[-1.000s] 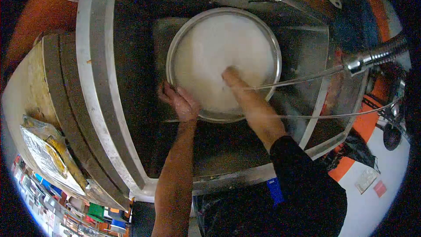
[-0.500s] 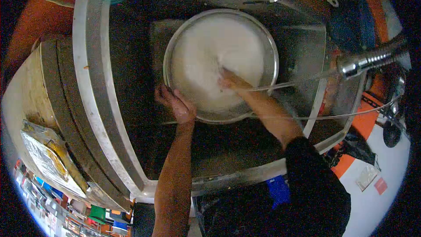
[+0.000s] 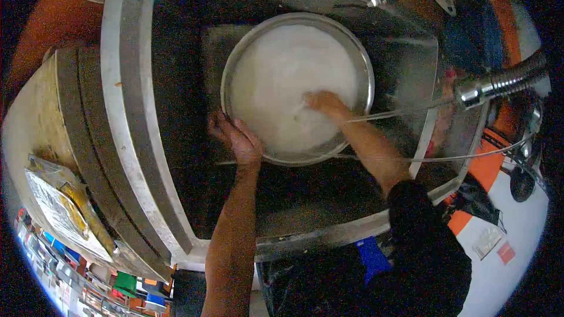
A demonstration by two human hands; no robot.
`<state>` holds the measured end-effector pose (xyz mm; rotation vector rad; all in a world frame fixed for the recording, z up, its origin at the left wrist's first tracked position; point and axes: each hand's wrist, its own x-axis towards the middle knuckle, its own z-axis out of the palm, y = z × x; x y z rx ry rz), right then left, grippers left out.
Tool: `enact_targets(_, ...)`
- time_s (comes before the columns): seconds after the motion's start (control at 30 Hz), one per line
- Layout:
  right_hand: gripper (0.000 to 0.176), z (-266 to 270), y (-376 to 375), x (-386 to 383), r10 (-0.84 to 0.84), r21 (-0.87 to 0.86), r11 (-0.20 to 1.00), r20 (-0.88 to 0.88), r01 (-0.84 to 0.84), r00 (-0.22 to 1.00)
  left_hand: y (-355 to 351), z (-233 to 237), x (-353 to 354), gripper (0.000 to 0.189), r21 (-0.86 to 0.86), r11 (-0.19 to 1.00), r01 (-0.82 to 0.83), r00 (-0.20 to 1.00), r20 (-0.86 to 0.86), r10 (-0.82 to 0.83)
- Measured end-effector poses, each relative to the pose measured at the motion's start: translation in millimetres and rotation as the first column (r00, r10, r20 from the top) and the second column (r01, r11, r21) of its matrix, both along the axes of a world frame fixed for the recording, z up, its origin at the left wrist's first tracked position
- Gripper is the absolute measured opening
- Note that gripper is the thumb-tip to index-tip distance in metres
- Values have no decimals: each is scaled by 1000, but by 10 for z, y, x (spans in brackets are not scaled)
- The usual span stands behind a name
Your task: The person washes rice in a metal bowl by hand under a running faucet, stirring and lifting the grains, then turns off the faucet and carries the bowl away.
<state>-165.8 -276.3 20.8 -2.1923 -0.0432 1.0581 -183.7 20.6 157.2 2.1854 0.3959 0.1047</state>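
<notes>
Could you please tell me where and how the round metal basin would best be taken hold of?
Probably by the rim of the basin, two-handed at the left and right edges, coming from the near side: it is wide and round, opens upward in the sink, and holds pale contents. The left hand is at its near-left edge.

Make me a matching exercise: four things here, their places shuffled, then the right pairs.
Things
1. bare left hand
2. bare right hand
3. round silver metal bowl
4. ribbed silver metal hose

Places
A. over or in cloudy whitish contents
B. toward the picture's right edge
C. at the bowl's lower-left rim
D. sitting in the dark rectangular metal sink

Pairs: 1-C, 2-A, 3-D, 4-B
</notes>
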Motion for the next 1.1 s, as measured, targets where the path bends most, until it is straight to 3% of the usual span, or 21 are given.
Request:
enact_targets(0.1,52,-371,416,5,16,-260,966,60,0,998,-16,35,40,57,22,1000,-2,1000,9,2)
enact_targets(0.27,52,52,327,-30,79,-9,997,77,-79,994,20,6,38,55,56,998,21,999,36,-23)
enact_targets(0.3,52,89,192,-38,58,62,996,28,-60,998,7,123,76,54,-89,995,-54,998,-43,50)
enact_targets(0.33,52,37,78,-69,24,51,998,-7,-24,1000,-8,303,142,54,-223,965,-136,985,-131,109)
enact_targets(0.4,51,-223,175,-30,-4,-79,997,-2,4,1000,-17,290,170,53,-226,961,-161,983,-124,136)
enact_targets(0.47,51,-360,527,-39,28,-201,979,55,-17,998,-12,-22,5,52,35,999,-23,999,31,22)
enact_targets(0.5,51,-366,668,-29,50,-223,974,83,-31,995,19,-96,5,53,84,996,-1,999,43,-3)
enact_targets(0.57,51,-165,663,-44,89,-130,989,106,-75,990,70,-168,-23,53,178,983,42,997,52,-52)
enact_targets(0.7,51,23,100,-94,19,97,995,-24,-17,1000,19,47,14,56,86,996,13,1000,-5,-13)
enact_targets(0.83,51,-363,539,-29,38,-211,977,48,-27,998,16,36,35,57,98,995,16,1000,-3,-16)
enact_targets(0.9,51,-246,595,-79,86,-165,984,97,-69,992,16,29,41,57,63,998,9,1000,20,-10)
enact_targets(1.0,50,11,225,-85,59,102,993,31,-62,998,-33,102,92,56,1,1000,-25,999,30,25)
enact_targets(1.07,50,-121,36,-62,4,89,996,-45,0,999,30,-37,22,57,54,999,9,1000,-3,-9)
enact_targets(1.1,50,-267,143,11,5,-22,1000,-19,-5,1000,34,-74,40,56,48,999,2,1000,26,-3)
